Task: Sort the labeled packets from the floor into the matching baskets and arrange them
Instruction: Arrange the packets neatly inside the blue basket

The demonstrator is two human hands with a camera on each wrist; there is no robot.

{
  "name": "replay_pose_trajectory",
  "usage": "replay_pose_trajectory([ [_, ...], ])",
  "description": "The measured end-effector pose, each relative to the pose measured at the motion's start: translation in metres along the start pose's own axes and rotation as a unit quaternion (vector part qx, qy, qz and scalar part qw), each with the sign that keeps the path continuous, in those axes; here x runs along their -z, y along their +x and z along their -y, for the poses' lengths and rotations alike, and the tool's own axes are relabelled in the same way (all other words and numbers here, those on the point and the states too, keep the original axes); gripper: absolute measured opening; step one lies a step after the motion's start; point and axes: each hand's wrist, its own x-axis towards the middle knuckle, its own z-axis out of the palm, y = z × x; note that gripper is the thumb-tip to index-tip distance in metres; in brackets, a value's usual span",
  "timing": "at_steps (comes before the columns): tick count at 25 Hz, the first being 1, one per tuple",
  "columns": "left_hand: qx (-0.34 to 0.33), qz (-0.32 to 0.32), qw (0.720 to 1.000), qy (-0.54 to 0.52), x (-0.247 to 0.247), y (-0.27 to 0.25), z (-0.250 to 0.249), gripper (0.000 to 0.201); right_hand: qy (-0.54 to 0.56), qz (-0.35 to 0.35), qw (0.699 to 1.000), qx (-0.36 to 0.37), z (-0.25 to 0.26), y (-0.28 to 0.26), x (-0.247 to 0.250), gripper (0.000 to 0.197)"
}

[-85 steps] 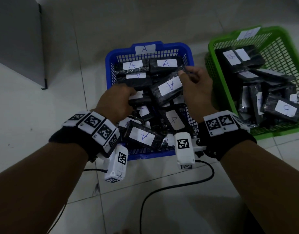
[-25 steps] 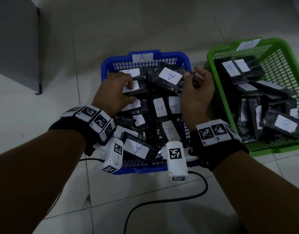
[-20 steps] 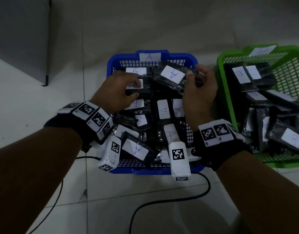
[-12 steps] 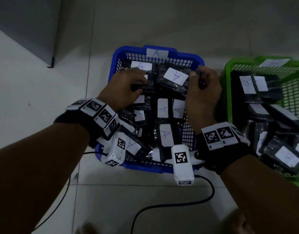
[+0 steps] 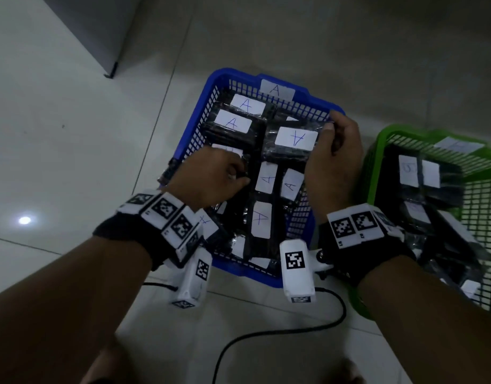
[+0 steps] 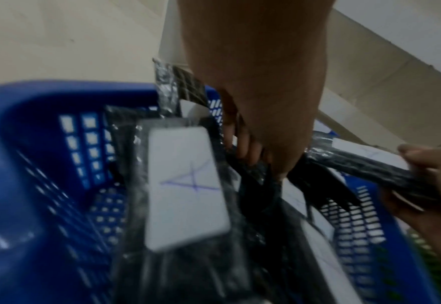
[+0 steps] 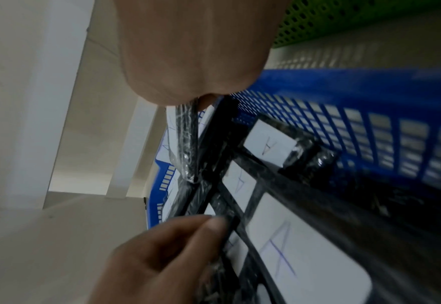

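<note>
Floor (image 5: pixel 58 151): pale glossy tiles with a bright light spot at the left; a grey panel stands at the upper left; a black cable (image 5: pixel 266 332) curls across the tiles nearest the person.
Left hand (image 5: pixel 211 176): reaches into the left side of the blue basket; fingers curled down among the packets, pinching a black packet by its edge; which packet exactly is hard to tell.
Blue basket (image 5: pixel 299 275): mesh-walled plastic, a white tag marked A on its far rim; crowded with packets.
Packets (image 5: pixel 262 220): flat black bundles in shiny clear wrap, each with a white rectangular label bearing a blue hand-drawn A; some lie crosswise at the back, others lengthwise in the middle.
Held packet (image 5: pixel 291 144): its A label reads upside down; it lies at the back right of the blue basket, raised above its neighbours.
Right hand (image 5: pixel 333 164): grips the right end of the held packet, fingers curled round it beside the basket's right wall.
Green basket (image 5: pixel 374 151): just right of the blue one; holds similar black packets with white labels, letters unclear.
</note>
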Motion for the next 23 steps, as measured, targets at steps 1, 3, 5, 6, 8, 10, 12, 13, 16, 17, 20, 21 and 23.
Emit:
replay_pose_trajectory([
  [1, 0.031, 0.023, 0.999, -0.002, -0.008, 0.003, -0.009, 0.033, 0.000, -0.001, 1.000, 0.006, 0.000, 0.004, 0.000, 0.024],
  [3, 0.115, 0.034, 0.992, -0.027, -0.023, 0.009, -0.021, 0.039, -0.002, 0.001, 1.000, 0.017, -0.003, 0.008, 0.005, 0.025],
  [5, 0.191, 0.025, 0.980, -0.052, -0.033, 0.015, -0.028, 0.043, -0.003, 0.015, 1.000, 0.025, -0.007, 0.010, 0.014, 0.027],
  [6, 0.215, 0.022, 0.975, -0.058, -0.035, 0.018, -0.030, 0.046, -0.005, 0.022, 0.999, 0.026, -0.008, 0.011, 0.017, 0.029],
  [8, 0.247, 0.020, 0.966, -0.072, -0.036, 0.021, -0.033, 0.047, -0.021, 0.035, 0.999, 0.032, -0.010, 0.013, 0.023, 0.029],
  [10, 0.271, 0.029, 0.955, -0.115, -0.038, 0.020, -0.035, 0.036, -0.058, 0.046, 0.996, 0.042, -0.011, 0.014, 0.028, 0.030],
  [12, 0.297, 0.039, 0.936, -0.182, -0.037, 0.020, -0.034, 0.028, -0.078, 0.053, 0.994, 0.049, -0.012, 0.015, 0.031, 0.030],
  [13, 0.313, 0.036, 0.923, -0.223, -0.036, 0.019, -0.033, 0.025, -0.079, 0.058, 0.994, 0.052, -0.013, 0.016, 0.031, 0.030],
  [16, 0.355, 0.015, 0.880, -0.314, -0.033, 0.015, -0.024, 0.018, -0.084, 0.073, 0.992, 0.068, -0.017, 0.020, 0.028, 0.029],
  [17, 0.357, 0.005, 0.878, -0.318, -0.033, 0.013, -0.021, 0.016, -0.087, 0.078, 0.990, 0.075, -0.019, 0.021, 0.027, 0.028],
  [20, 0.329, -0.030, 0.908, -0.258, -0.037, 0.009, -0.023, 0.010, -0.078, 0.082, 0.990, 0.088, -0.024, 0.023, 0.024, 0.025],
  [21, 0.316, -0.032, 0.922, -0.220, -0.039, 0.010, -0.025, 0.011, -0.074, 0.083, 0.990, 0.087, -0.024, 0.024, 0.024, 0.024],
  [23, 0.295, -0.039, 0.941, -0.162, -0.043, 0.008, -0.031, 0.015, -0.079, 0.084, 0.989, 0.092, -0.025, 0.027, 0.026, 0.022],
])
